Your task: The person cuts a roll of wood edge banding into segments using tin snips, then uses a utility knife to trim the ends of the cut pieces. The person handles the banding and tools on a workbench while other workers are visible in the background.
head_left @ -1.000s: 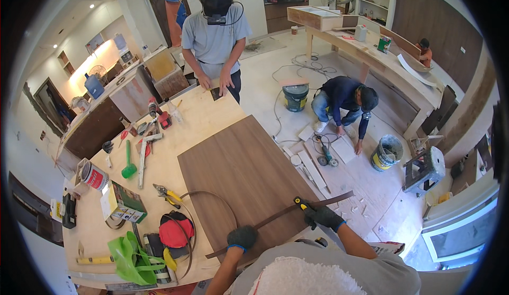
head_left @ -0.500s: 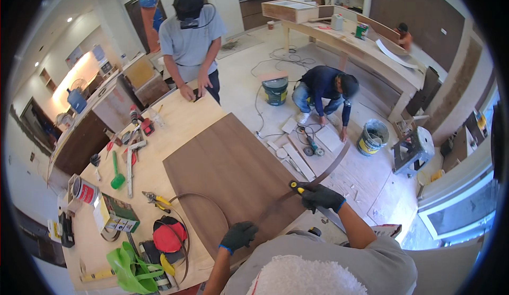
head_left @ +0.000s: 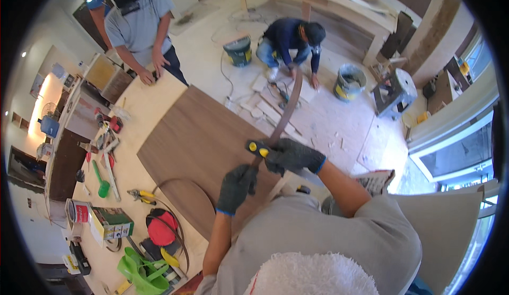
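Note:
My gloved left hand [head_left: 237, 188] is closed on a long brown edging strip [head_left: 288, 109] above the near right part of a brown wood-grain panel [head_left: 193, 130]. Close beside it, my gloved right hand [head_left: 297, 156] grips a black-and-yellow hand tool [head_left: 257, 148], its exact kind unclear. The tool lies against the strip between my hands. Past my right hand, the strip's free end arches up and away over the floor. Another length of brown strip [head_left: 185, 181] curls on the panel's left side and runs toward the red-and-black pouch [head_left: 161, 227].
Pliers [head_left: 142, 195], a green mallet [head_left: 102, 181], a box [head_left: 110, 222] and a green bag [head_left: 140, 271] lie on the plywood table [head_left: 154, 106]. A co-worker [head_left: 140, 22] stands at its far end. Another [head_left: 291, 43] crouches on the floor near a bucket [head_left: 350, 81].
My right hand has come left with the tool, close to my left hand, and the strip's free end now rises higher. The view has shifted to the right and downward.

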`<state>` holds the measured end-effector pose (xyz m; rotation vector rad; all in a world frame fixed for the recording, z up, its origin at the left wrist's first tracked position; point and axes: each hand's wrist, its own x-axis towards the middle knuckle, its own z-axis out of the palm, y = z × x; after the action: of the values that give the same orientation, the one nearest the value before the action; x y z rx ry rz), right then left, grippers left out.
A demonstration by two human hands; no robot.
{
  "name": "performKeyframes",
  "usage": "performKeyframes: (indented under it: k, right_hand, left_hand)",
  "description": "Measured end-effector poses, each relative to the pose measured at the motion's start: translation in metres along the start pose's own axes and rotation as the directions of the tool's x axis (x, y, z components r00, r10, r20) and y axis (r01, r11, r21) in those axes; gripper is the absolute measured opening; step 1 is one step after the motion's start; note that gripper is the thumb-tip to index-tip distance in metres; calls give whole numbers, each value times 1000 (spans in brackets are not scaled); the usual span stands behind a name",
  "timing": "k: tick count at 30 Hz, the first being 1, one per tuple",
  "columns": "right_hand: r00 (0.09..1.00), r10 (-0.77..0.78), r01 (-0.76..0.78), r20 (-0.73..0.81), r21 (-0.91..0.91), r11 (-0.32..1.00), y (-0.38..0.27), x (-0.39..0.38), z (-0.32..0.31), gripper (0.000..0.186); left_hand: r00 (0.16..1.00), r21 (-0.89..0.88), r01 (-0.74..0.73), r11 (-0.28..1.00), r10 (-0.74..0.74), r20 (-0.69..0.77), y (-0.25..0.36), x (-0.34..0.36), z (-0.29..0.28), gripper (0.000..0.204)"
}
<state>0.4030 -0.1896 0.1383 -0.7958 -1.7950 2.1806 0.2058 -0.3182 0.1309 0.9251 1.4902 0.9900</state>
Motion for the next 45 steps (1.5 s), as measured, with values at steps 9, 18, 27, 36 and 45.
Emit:
performKeyframes:
  k: [9,18,27,36,45]
  right_hand:
    - [961,-35,58,-274,76,995,-14,-3,-14,53]
    - [772,-95,66,-628,-69,995,-16,7,-31,43]
    - [690,-67,-78,-720,-166,983,19,21,-76,45]
    - [638,-52,-24,-769,-88,996,47,29,-105,43]
    - [639,-31,83,-768,28,996,45,23,-122,34]
  left_hand:
    - [995,131,63,989,-73,72,28,13,3,23]
    - [926,693,-319,647,368,82,35,-13,7,19]
    - [962,744,-237,625,260,88,30,-59,-11,19]
    - [968,775,-240,584,201,148,32,-108,-42,13]
    - [904,835,-416,359,259,340,33,-147,-88,15]
